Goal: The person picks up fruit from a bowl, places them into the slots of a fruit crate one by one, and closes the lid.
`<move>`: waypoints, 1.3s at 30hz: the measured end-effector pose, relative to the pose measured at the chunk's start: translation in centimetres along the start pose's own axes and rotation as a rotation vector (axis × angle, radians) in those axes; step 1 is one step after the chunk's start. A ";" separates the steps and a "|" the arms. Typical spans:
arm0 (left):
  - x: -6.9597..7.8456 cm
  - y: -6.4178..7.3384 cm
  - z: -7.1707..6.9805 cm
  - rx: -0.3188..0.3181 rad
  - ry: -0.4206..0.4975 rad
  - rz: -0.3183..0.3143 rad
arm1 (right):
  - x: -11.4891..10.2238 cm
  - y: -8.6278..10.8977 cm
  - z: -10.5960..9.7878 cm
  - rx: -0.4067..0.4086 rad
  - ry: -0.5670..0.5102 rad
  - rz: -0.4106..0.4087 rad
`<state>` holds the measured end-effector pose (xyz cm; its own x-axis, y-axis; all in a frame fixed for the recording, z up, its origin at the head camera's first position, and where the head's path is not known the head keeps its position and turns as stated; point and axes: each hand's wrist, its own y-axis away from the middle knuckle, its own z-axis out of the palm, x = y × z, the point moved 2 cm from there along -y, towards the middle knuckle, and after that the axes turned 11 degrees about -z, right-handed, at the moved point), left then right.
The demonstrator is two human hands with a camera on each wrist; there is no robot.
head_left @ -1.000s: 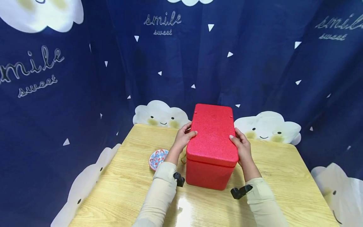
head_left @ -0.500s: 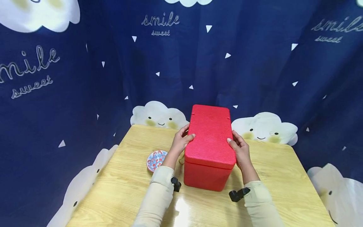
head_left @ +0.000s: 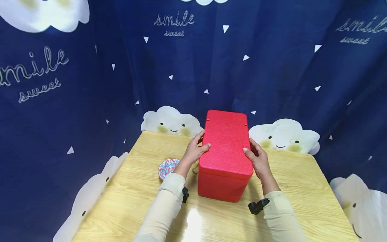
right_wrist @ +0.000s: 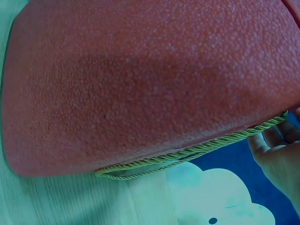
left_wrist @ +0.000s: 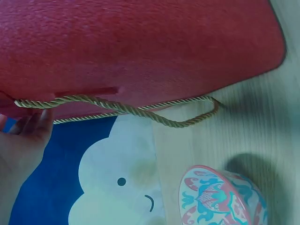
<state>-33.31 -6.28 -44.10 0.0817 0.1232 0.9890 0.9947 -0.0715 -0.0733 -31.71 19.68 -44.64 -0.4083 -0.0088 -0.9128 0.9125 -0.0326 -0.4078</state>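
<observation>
A red foam box (head_left: 222, 187) stands on the table, its long side running away from me, with a red lid (head_left: 226, 143) on top. My left hand (head_left: 192, 153) holds the lid's left edge, thumb on the top surface and fingers along the side. On the opposite edge, my right hand (head_left: 259, 162) holds the lid the same way. A twisted gold rope (left_wrist: 176, 123) hangs at the box's left side, near my left fingers in the left wrist view. Another gold rope (right_wrist: 197, 151) runs along the right side, close to my right fingers.
A patterned bowl (head_left: 166, 168) in red, blue and white sits left of the box, partly behind my left forearm. The wooden table (head_left: 302, 188) reaches back to a dark blue curtain (head_left: 229, 67) printed with clouds.
The dark seam under the lid's front edge has narrowed, and the lid sits closer to the box. Both hands stay at its edges, thumbs slightly shifted. The head view shifts slightly.
</observation>
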 end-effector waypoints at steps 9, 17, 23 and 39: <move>-0.4 -0.2 0.1 -0.006 -0.021 -0.052 | 0.4 0.1 -0.1 -0.008 -0.017 0.016; 0.8 0.5 -0.5 -0.030 0.007 -0.042 | 0.5 0.2 0.4 0.005 -0.033 0.013; 2.1 1.5 -0.3 -0.062 0.052 -0.046 | 0.5 0.3 0.4 0.058 -0.036 0.043; 2.2 1.6 0.1 -0.068 0.083 -0.026 | 0.1 0.2 0.0 0.070 -0.019 0.059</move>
<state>-31.57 -6.05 -42.00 0.0476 0.0440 0.9979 0.9897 -0.1369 -0.0411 -31.55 19.65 -44.79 -0.3549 -0.0321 -0.9343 0.9312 -0.1014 -0.3502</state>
